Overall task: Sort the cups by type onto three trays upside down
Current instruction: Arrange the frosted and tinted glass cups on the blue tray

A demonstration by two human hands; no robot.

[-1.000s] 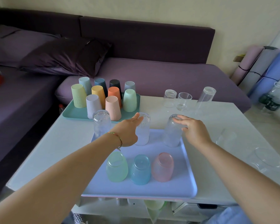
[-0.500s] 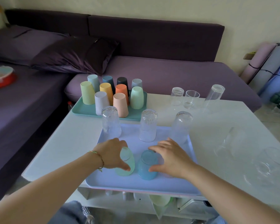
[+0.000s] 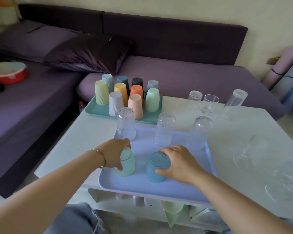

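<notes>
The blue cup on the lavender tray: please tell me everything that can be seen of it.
The blue cup is a translucent, frosted tumbler with a rounded body; plastic or glass, I cannot tell which. It is upside down, its flat round base facing up. It sits at the near part of the lavender tray, to the right of the green cup and apart from it. The right hand grips it, fingers over the base's edge, thumb on the near wall. Whether it is slightly tilted cannot be told.

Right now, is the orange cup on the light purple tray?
No, the orange cup stands on the teal tray, not the purple tray.
</notes>
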